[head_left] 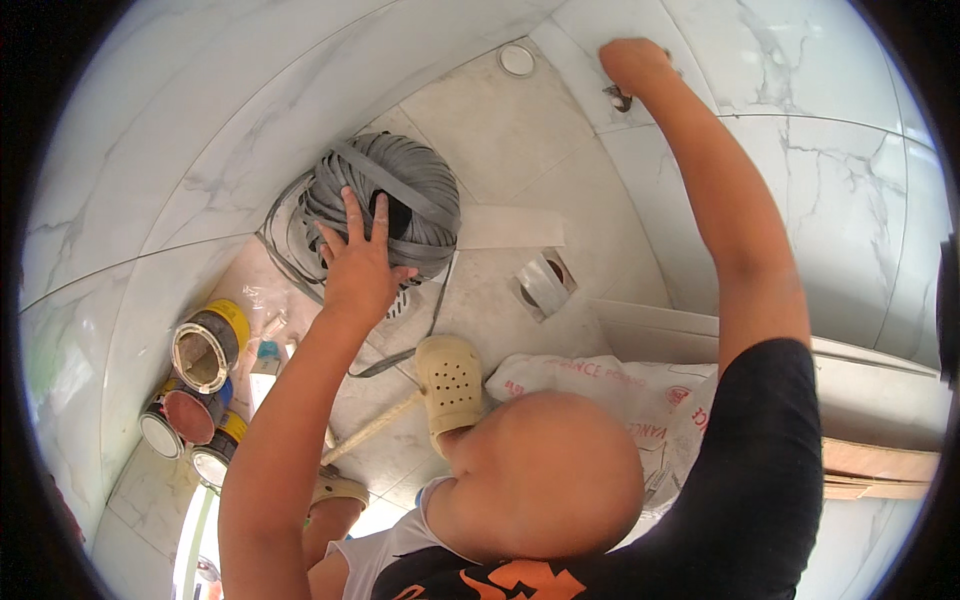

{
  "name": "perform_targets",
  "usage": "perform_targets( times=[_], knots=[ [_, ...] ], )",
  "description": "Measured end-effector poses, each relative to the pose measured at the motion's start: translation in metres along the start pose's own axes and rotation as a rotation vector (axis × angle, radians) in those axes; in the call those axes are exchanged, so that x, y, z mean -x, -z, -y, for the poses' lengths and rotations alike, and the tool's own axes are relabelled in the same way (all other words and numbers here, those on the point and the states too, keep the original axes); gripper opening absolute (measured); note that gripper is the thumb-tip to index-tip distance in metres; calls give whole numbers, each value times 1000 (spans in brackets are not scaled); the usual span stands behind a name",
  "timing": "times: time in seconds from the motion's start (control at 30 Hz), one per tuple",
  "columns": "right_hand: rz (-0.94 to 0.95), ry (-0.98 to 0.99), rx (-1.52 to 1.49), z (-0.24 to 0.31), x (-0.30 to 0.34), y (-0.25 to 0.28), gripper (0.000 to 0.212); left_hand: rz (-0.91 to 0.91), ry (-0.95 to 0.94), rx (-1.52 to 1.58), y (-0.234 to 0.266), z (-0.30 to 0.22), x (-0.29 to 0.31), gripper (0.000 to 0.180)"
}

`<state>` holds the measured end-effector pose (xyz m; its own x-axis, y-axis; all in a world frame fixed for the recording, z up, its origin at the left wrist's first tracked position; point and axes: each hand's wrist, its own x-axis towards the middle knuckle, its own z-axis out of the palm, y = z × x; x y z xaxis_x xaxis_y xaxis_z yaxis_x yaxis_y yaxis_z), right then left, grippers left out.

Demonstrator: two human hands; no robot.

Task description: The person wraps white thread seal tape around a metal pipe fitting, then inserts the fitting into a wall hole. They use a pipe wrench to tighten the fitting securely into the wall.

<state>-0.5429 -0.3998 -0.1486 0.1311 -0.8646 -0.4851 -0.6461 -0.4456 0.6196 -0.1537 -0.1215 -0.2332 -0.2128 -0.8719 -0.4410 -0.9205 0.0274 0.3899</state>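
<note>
My left hand (360, 262) lies with its fingers spread on a big wound ball of flat grey strapping (425, 180). The ball has a dark hole in its middle, close to my fingertips. Up at the far right, my right hand (637, 66) is closed against the marbled wall tile (690, 165). A small dark metal fitting (618, 98) shows on the wall just below that fist. What the fingers hold there is hidden behind the back of the hand.
Several paint cans (212, 345) stand at the left wall. A round white floor cap (517, 60) sits in the far corner. A tape roll (546, 284), a wooden stick (372, 428) and a white printed sack (590, 375) lie around my clog (450, 385). Boards (880, 400) lean at right.
</note>
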Motion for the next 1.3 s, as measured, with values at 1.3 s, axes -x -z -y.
perform_targets(
  times=[1.3],
  knots=[
    [-222,-475,-419,36,60,-54,23,8,1,54,0,5,5,105]
  ],
)
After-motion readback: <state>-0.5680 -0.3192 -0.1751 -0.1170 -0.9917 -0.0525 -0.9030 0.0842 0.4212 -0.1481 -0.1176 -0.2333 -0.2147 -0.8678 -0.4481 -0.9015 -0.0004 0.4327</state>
